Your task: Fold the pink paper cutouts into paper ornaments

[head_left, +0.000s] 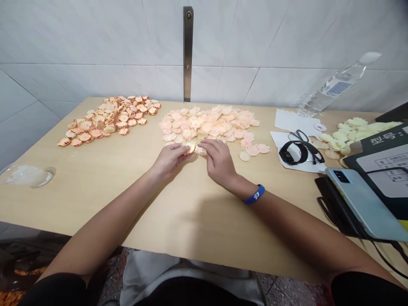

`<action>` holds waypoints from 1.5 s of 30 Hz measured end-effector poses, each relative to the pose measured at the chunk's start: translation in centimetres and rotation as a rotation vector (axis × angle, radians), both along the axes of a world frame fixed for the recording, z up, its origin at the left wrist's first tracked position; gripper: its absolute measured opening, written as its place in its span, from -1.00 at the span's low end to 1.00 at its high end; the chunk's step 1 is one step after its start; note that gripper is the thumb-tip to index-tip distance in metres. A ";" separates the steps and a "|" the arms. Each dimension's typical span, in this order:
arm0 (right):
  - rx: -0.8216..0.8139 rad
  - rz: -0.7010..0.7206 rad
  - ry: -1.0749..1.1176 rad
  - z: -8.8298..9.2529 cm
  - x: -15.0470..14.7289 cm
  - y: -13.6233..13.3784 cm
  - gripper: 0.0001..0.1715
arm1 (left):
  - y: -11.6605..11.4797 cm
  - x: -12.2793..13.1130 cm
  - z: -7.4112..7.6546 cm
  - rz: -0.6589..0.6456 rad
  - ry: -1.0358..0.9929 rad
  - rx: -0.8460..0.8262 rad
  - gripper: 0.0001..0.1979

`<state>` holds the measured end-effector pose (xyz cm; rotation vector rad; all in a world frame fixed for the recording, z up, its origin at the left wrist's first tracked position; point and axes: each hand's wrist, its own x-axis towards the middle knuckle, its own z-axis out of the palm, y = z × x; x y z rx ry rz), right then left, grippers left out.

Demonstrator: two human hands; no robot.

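Between the thumb and fingers of my left hand [170, 160] is a small flower-shaped piece [190, 147], yellowish with a scalloped, reddish edge. My right hand [219, 162] is just to the right of it, fingers stretched out and slightly bent at the near edge of a heap of pale pink, jagged-edged discs [216, 121]. Nothing shows in the right hand, though its palm side is partly hidden. Farther left lies a second heap, of layered flower pieces [111, 114] with red rims. A few loose discs [253, 150] lie right of my right hand.
A clear cup [27, 175] lies on its side at the left. To the right are a tilted water bottle [338, 87], white paper [296, 123], a black wristband [293, 153], glasses [314, 154], pale green pieces [342, 134], a dark box [382, 157] and a phone [369, 204] with cables.
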<state>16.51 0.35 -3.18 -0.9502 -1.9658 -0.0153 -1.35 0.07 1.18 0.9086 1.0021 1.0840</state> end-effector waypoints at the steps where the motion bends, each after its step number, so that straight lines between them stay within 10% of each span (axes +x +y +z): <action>1: 0.002 0.021 0.006 0.1 -0.1 -0.2 -0.51 | 0.0 -0.1 -0.2 -0.005 0.027 0.009 -0.79; 24: -0.032 0.138 0.086 0.1 -0.6 -0.5 -0.83 | 0.3 -0.4 -0.7 -0.011 0.400 0.120 -0.66; 45: 0.196 0.207 0.096 0.6 -0.4 -1.4 -0.85 | 0.7 -0.5 -0.9 -0.097 -0.046 -0.116 -0.72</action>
